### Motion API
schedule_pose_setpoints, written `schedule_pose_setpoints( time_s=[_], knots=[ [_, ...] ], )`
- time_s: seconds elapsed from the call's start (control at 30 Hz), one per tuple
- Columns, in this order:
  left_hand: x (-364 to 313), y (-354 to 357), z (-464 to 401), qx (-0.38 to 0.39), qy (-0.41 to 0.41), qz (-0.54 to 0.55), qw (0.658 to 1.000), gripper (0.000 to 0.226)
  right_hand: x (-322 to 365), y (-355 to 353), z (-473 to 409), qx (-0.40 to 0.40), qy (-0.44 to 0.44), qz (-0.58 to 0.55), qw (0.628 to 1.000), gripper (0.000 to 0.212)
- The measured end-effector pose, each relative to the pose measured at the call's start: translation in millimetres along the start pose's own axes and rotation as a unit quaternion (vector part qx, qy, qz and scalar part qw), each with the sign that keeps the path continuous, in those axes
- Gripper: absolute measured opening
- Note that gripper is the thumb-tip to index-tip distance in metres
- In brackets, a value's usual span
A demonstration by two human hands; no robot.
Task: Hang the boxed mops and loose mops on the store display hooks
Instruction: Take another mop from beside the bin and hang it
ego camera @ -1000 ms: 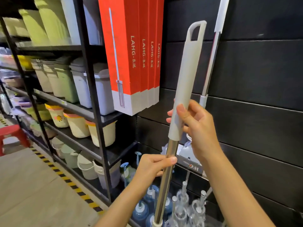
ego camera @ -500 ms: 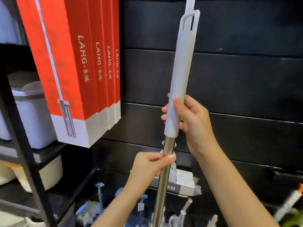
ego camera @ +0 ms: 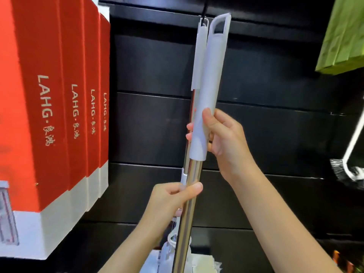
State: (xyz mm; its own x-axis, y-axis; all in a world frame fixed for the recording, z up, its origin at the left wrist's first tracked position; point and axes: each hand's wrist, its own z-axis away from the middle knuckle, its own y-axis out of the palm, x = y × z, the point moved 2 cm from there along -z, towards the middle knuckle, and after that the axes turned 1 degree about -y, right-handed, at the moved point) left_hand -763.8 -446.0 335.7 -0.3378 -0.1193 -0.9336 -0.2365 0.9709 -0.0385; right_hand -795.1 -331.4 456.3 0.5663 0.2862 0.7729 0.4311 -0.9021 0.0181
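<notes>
I hold a loose mop upright by its pole. My right hand (ego camera: 222, 136) grips the lower end of its pale grey handle sleeve (ego camera: 211, 75). My left hand (ego camera: 173, 196) grips the steel pole (ego camera: 189, 209) below. The sleeve's hanging loop (ego camera: 221, 22) is at the top, just right of a black display hook (ego camera: 204, 8). A second loose mop (ego camera: 199, 56) hangs from that hook, right behind and left of mine. Several red and white boxed mops (ego camera: 49, 105) hang at the left.
The black slatted display wall (ego camera: 275, 85) fills the background. A green item (ego camera: 342, 36) hangs at the upper right, with a white-handled black brush (ego camera: 346, 166) below it. White mop parts and packaging (ego camera: 171, 251) sit low, behind the pole.
The view has tilted up and closed in on the hook. The mop has been raised, so its loop is now level with the hung mop's top beside the hook. Both hands keep their grips.
</notes>
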Motion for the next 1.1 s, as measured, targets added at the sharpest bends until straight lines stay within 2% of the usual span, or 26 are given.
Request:
schedule_pose_setpoints(
  time_s=[0.23, 0.37, 0.5, 0.6, 0.73, 1.1],
  knots=[
    [-24.8, 4.0, -44.2, -0.012, 0.034, -0.002, 0.999, 0.097, 11.4, -11.3, -48.2, -0.001, -0.042, -0.003, 0.999, 0.021],
    [-38.2, 2.4, -61.1, -0.016, 0.048, 0.008, 0.999, 0.094, 18.4, -10.0, -70.1, 0.009, -0.065, 0.014, 0.998, 0.031],
    [-49.6, 2.8, -74.5, -0.019, 0.061, 0.006, 0.998, 0.094, 26.6, -9.8, -87.5, 0.01, -0.083, 0.013, 0.996, 0.027],
    [-62.0, 4.7, -79.4, -0.015, 0.058, 0.008, 0.998, 0.087, 33.5, -9.1, -96.0, 0.017, -0.1, 0.019, 0.995, 0.031],
    [-76.5, 7.7, -82.4, 0.004, 0.062, 0.036, 0.997, 0.063, 44.8, -11.5, -102.4, 0.021, -0.124, 0.024, 0.992, 0.035],
    [-112.7, 13.7, -78.9, 0.058, 0.107, 0.085, 0.989, 0.041, 80.4, -15.5, -112.2, 0.023, -0.174, 0.043, 0.984, 0.031]
  ],
)
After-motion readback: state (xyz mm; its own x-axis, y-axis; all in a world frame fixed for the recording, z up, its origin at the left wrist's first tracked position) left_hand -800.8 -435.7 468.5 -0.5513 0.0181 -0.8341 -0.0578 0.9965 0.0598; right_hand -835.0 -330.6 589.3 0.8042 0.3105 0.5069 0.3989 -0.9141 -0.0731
